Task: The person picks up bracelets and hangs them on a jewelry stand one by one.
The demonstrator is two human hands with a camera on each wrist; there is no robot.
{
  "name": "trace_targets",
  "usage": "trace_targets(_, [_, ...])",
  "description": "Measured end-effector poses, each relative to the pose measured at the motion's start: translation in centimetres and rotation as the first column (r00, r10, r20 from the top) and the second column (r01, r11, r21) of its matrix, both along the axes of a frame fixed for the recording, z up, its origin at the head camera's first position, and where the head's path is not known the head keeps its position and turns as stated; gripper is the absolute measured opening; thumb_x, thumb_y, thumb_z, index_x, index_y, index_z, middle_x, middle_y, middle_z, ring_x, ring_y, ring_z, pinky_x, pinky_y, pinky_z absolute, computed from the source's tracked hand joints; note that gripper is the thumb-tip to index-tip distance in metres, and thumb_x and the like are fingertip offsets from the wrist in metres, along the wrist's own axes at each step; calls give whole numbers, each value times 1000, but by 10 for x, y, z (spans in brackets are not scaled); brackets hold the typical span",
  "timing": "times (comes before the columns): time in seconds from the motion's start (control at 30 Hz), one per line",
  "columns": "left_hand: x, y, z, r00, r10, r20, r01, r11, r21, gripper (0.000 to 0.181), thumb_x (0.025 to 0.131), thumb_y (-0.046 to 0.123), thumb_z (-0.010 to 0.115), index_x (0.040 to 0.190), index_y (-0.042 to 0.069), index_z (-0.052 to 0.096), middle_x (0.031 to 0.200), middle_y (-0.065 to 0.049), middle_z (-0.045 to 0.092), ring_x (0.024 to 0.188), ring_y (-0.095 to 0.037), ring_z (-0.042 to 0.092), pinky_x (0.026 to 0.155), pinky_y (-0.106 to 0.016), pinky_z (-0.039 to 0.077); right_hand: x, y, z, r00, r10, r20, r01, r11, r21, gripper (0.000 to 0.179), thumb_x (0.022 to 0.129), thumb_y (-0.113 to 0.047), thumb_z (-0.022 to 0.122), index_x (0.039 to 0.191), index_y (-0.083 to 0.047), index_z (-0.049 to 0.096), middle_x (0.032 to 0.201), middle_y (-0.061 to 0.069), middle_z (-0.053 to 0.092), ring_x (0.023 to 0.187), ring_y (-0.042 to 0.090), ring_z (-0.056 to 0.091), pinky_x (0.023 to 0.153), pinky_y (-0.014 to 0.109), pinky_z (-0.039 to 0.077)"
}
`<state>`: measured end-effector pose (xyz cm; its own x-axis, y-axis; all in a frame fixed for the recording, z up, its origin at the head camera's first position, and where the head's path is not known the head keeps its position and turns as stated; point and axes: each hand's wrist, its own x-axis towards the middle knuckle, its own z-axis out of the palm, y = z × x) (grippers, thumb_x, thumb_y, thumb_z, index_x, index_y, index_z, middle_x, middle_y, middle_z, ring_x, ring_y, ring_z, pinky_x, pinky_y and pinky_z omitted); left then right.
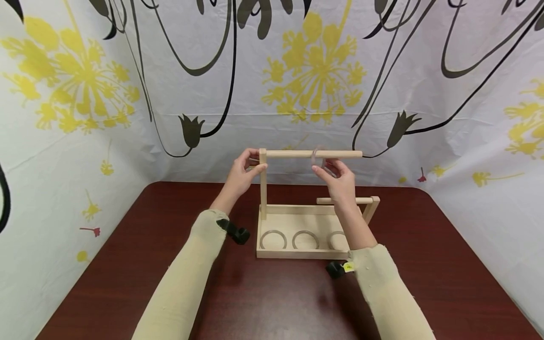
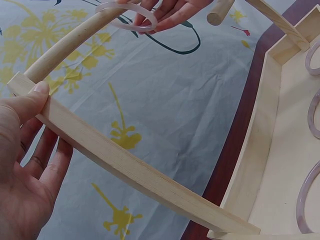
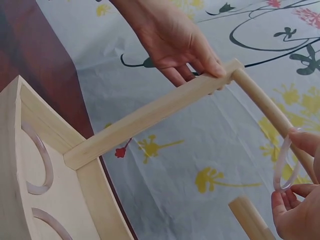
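A wooden display stand (image 1: pixel 303 254) with a shallow tray base stands on the table. My left hand (image 1: pixel 241 174) grips the top of its tall upright post (image 2: pixel 125 150), thumb on the near face and fingers behind. Between thumb and fingers my right hand (image 1: pixel 341 182) pinches a pale pinkish bangle (image 2: pixel 142 24), which is around the upper rod (image 1: pixel 289 154), partway along it. Three more bangles lie in the tray; one bangle (image 1: pixel 273 240) is at the left, another bangle (image 1: pixel 305 240) in the middle, and the right bangle (image 1: pixel 336 240) is partly hidden by my right forearm.
A lower rod (image 1: pixel 325 200) juts leftward from a shorter post (image 1: pixel 371 210) at the stand's right, behind my right wrist. The dark red table (image 1: pixel 272 297) runs back to a floral cloth (image 1: pixel 246 94) hanging behind and at both sides.
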<state>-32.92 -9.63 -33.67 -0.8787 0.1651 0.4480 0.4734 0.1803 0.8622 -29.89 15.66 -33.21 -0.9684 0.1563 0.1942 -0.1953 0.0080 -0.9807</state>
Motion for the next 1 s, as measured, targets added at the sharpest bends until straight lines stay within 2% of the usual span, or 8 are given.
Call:
trace_targets(0.43, [-1, -1, -1, 1000, -2, -8, 2, 1000, -7, 34, 96, 6, 65, 126, -5, 52, 121, -25, 59, 109, -39, 61, 89, -37, 51, 1, -1, 1, 1000, 24, 6, -25, 999, 39, 57, 92, -16, 72, 144, -7, 51, 141, 9, 53, 138, 21, 48, 103, 21, 47])
trace_targets(0.7, [-1, 0, 0, 1000, -5, -1, 5, 1000, -1, 34, 96, 5, 64, 126, -5, 52, 121, -25, 58, 110, -39, 61, 89, -37, 51, 2, 1, 1, 998, 59, 2, -59, 997, 43, 60, 93, -15, 70, 148, -8, 47, 152, 12, 47, 141, 22, 45, 114, 36, 42])
trace_targets(1.0, [0, 0, 0, 1000, -5, 2, 5, 1000, -1, 34, 96, 6, 65, 126, -4, 53, 121, -25, 59, 110, -39, 61, 91, -42, 50, 5, 3, 2, 997, 80, -15, -80, 996, 35, 59, 93, -13, 69, 148, -6, 47, 153, 11, 45, 142, 23, 44, 117, 36, 39])
